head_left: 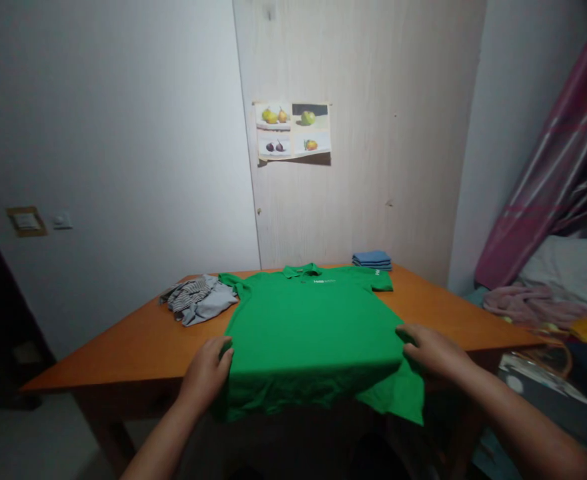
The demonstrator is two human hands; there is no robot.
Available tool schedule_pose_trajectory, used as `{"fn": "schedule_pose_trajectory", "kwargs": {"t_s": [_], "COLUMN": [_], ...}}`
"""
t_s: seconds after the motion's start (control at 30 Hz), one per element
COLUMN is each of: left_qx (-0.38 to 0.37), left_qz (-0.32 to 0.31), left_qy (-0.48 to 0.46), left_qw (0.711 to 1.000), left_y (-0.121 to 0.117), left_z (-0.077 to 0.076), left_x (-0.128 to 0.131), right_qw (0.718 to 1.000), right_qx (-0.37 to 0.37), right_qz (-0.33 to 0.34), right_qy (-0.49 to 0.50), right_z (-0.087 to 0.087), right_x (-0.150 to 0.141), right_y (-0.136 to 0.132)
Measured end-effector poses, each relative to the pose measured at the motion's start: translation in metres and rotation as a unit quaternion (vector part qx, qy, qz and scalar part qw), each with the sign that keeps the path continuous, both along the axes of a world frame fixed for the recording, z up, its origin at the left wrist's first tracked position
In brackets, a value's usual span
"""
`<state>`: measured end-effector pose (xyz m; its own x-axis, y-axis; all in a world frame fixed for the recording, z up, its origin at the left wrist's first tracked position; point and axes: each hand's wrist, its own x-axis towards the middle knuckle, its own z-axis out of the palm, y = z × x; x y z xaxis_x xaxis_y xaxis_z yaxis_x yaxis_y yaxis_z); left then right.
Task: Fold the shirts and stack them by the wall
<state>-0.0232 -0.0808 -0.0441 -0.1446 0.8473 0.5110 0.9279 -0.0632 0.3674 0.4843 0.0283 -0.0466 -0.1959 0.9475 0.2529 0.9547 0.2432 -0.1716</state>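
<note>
A green polo shirt (308, 327) lies spread front side up on the wooden table, its collar toward the wall. Its lower part hangs over the table's near edge. My left hand (206, 373) grips the shirt's left side close to that edge, thumb and fingers closed on the cloth. On the opposite side, my right hand (432, 350) pinches the shirt's right side at about the same height. Some of the fingertips are hidden behind or against the fabric. White lettering shows on the chest and on the right sleeve.
A crumpled pile of grey and striped clothes (198, 299) sits on the table (133, 347) at the left, touching or near the green sleeve. Folded blue cloth (372, 260) is stacked at the back right. Bedding (536, 303) and bags lie beyond the table's right side.
</note>
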Motion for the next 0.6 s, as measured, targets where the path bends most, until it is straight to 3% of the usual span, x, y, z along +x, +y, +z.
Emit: {"fn": "schedule_pose_trajectory", "kwargs": {"t_s": [0.17, 0.27, 0.33, 0.47, 0.6], "left_qx": [0.013, 0.01, 0.004, -0.028, -0.061], "left_qz": [0.044, 0.061, 0.062, 0.054, 0.064], "left_qy": [0.02, 0.059, 0.078, 0.11, 0.142], "left_qw": [0.999, 0.996, 0.995, 0.992, 0.986], "left_y": [-0.011, -0.013, -0.013, -0.01, -0.01], "left_z": [-0.003, 0.002, 0.006, 0.006, -0.004], "left_x": [-0.001, 0.01, 0.019, 0.031, 0.029], "right_qw": [0.999, 0.998, 0.997, 0.992, 0.997], "right_qx": [-0.008, 0.041, 0.069, 0.072, 0.046], "right_qz": [-0.038, -0.039, -0.001, 0.076, 0.059], "right_qy": [-0.007, 0.019, 0.045, 0.066, 0.024], "right_z": [0.005, 0.012, 0.012, 0.0, -0.021], "right_x": [0.016, 0.005, -0.007, -0.027, -0.027], "right_y": [0.0, -0.01, -0.015, -0.015, -0.011]}}
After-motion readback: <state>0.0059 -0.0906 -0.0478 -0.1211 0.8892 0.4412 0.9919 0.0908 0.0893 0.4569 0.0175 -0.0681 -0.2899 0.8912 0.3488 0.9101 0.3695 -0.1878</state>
